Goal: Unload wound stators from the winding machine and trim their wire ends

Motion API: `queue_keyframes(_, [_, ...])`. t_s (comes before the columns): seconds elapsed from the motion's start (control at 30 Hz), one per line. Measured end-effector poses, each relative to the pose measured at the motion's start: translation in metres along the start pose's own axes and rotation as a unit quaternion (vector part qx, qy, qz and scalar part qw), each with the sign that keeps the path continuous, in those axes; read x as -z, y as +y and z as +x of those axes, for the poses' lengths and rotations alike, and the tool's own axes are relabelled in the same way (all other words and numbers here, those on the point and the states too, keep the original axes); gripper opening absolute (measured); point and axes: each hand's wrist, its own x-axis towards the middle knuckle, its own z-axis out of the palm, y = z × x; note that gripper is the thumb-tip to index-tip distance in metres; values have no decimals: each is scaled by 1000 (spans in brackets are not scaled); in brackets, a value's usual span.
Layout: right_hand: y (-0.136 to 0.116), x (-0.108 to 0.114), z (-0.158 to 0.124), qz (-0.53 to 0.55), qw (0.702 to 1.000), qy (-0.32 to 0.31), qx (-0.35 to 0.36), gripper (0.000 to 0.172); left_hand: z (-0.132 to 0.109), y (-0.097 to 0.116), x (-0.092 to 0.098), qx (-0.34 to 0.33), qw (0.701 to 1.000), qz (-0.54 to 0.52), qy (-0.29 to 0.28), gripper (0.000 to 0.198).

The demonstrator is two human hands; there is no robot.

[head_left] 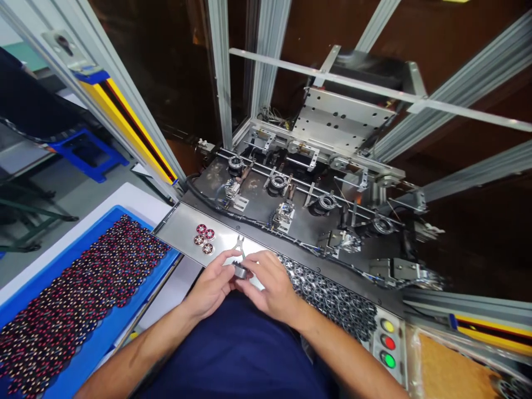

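Note:
In front of my body, over the metal ledge, I hold a small grey toothed metal part (240,270) that looks like a motor stator core. My left hand (213,285) grips it from the left with thumb and fingers. From the other side, my right hand (268,282) closes on it too, so the fingers hide much of it. Just beyond the fingertips, a pair of small cutting pliers (240,244) lies on the ledge. Left of the pliers are several round coil-wound stators (204,238), some red and some copper-coloured. Many grey stator cores (324,288) sit packed together right of my right hand.
A winding machine (286,205) with several spindles stands behind the metal ledge (178,227), inside an aluminium frame. To the left, a blue tray (120,213) is full of wound stators. Yellow, red and green buttons (388,342) are at the right, beside a cardboard sheet (453,368).

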Motion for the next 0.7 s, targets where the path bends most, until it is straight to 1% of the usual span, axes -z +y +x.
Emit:
queue_keyframes(0.07, [-2, -1, -2, 2, 1000, 29, 7, 33, -2, 0, -2, -6, 1000, -16, 3, 43])
queue_keyframes(0.17, [-6, 1, -2, 17, 998, 56, 1, 39, -3, -1, -3, -21, 999, -25, -1, 45])
queue_keyframes(0.23, [-9, 8, 1, 59, 997, 46, -23, 39, -3, 0, -1, -34, 999, -19, -9, 46])
queue_keyframes(0.3, [-11, 20, 8, 134, 988, -5, -71, 26, -5, 3, 1, -44, 999, -5, -23, 44])
queue_keyframes(0.33, [-10, 27, 12, 181, 977, -42, -101, 19, -6, 4, 1, -45, 998, 4, -33, 42])
queue_keyframes(0.37, [-9, 33, 16, 233, 960, -84, -129, 17, -7, 6, 2, -44, 998, 15, -45, 39])
queue_keyframes(0.47, [0, 48, 26, 378, 885, -199, -184, 22, -9, 9, 2, -38, 995, 43, -84, 38])
queue_keyframes(0.53, [7, 53, 30, 435, 839, -258, -200, 24, -9, 9, 2, -35, 992, 57, -106, 39])
queue_keyframes(0.57, [10, 54, 30, 452, 822, -281, -202, 25, -9, 9, 3, -35, 991, 62, -115, 39])
queue_keyframes(0.63, [15, 55, 32, 471, 802, -310, -197, 26, -6, 9, 4, -37, 989, 72, -127, 38])
queue_keyframes(0.7, [21, 55, 34, 481, 794, -320, -187, 25, -3, 10, 5, -43, 987, 78, -134, 38])
